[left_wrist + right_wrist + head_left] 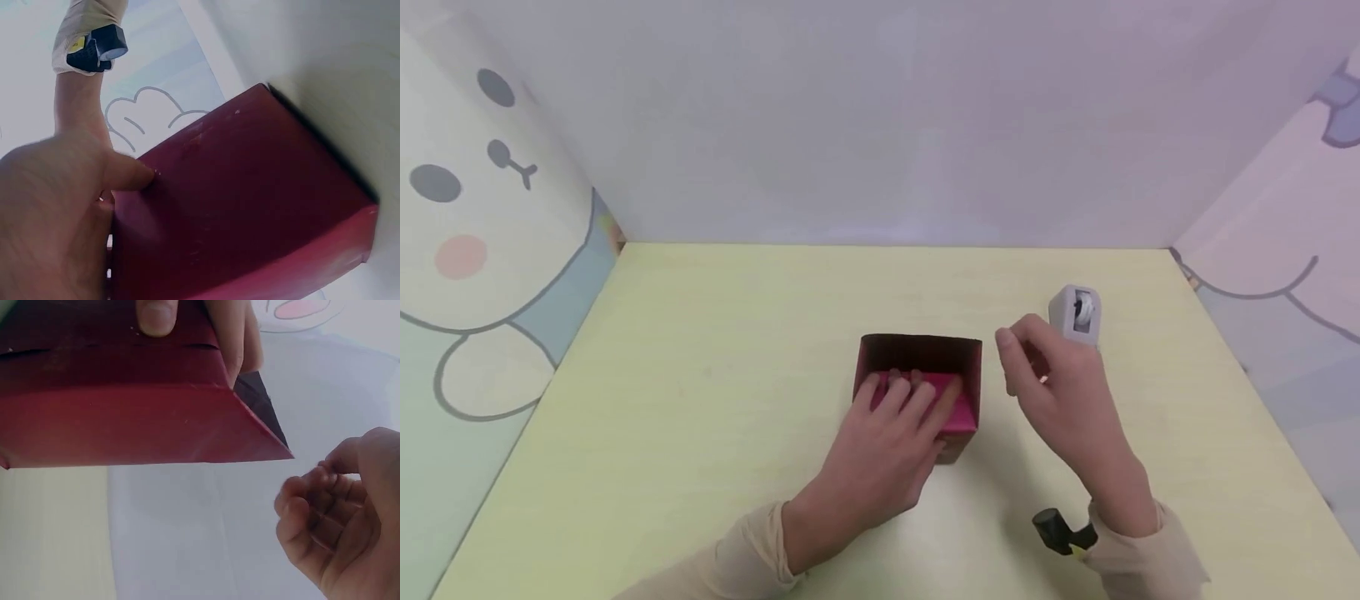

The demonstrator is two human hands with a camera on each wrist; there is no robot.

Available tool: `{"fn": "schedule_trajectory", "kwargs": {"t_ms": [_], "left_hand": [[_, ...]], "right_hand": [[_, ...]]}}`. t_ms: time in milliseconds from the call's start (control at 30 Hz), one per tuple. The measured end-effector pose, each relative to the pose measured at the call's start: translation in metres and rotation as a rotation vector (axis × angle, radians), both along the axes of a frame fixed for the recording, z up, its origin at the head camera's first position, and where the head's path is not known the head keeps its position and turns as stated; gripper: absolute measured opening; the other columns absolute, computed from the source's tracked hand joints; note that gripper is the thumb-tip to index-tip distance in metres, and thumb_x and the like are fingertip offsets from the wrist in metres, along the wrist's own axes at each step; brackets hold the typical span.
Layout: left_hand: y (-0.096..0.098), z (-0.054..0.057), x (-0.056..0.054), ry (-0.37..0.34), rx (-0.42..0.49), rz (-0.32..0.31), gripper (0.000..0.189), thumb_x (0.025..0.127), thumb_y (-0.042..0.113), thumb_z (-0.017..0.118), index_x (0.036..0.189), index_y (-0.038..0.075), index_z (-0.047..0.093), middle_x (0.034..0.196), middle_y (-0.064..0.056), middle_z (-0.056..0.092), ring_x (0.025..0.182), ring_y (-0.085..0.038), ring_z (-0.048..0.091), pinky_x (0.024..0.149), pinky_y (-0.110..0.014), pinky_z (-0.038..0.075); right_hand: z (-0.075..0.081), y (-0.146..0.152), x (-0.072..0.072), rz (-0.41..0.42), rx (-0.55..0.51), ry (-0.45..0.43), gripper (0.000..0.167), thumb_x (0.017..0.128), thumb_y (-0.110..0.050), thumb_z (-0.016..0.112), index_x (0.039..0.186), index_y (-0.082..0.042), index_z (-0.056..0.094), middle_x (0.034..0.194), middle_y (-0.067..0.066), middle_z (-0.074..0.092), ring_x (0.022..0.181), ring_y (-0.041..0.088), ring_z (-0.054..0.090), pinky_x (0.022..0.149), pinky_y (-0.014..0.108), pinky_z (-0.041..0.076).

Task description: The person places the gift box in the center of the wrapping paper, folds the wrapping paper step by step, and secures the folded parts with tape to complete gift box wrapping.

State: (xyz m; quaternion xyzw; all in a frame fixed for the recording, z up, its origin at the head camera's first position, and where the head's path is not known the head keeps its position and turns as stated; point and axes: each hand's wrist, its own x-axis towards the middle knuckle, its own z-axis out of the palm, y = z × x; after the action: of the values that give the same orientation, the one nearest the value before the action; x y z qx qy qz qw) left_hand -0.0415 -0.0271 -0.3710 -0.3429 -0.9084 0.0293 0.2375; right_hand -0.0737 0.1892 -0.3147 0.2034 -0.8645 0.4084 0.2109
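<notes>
A dark red box (955,448) with an open top and dark inside stands mid-table in the head view. A bright pink panel (961,414) shows inside it; whether it is a flap or a separate piece I cannot tell. My left hand (876,446) grips the box's near wall, fingers over the rim inside and thumb against the outer face of the red box (237,187), as the left wrist view shows. To the right of the box and apart from it, my right hand (1067,392) hovers with loosely curled fingers. Nothing visible lies in the right hand (344,519).
A grey tape dispenser (1075,312) with a white roll stands just beyond my right hand. The pale yellow table (700,358) meets a plain wall (880,125) at the back. Printed cartoon panels flank both sides. A black wrist camera (1056,531) sits at the right sleeve.
</notes>
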Motion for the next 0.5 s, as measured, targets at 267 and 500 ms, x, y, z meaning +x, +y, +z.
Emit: {"fn": "schedule_trajectory", "kwargs": {"t_ms": [267,500], "left_hand": [[-0.012,-0.005,0.004,0.059,0.081,-0.034,0.046,0.100,0.039,0.066,0.128,0.003,0.066,0.139,-0.017,0.068,0.128,-0.033,0.066,0.105,-0.041,0.056],[-0.019,-0.002,0.012,0.098,0.108,-0.100,0.037,0.098,0.015,0.052,0.127,0.005,0.071,0.128,-0.016,0.070,0.118,-0.033,0.066,0.102,-0.040,0.057]], "right_hand": [[-0.032,-0.002,0.020,0.022,-0.106,-0.261,0.017,0.107,-0.004,0.054,0.123,-0.004,0.058,0.118,0.004,0.067,0.096,0.003,0.069,0.079,0.022,0.061],[-0.057,-0.023,0.032,-0.037,-0.139,-0.003,0.041,0.090,0.007,0.072,0.129,-0.001,0.061,0.121,0.006,0.068,0.104,0.010,0.066,0.086,0.014,0.056]]}}
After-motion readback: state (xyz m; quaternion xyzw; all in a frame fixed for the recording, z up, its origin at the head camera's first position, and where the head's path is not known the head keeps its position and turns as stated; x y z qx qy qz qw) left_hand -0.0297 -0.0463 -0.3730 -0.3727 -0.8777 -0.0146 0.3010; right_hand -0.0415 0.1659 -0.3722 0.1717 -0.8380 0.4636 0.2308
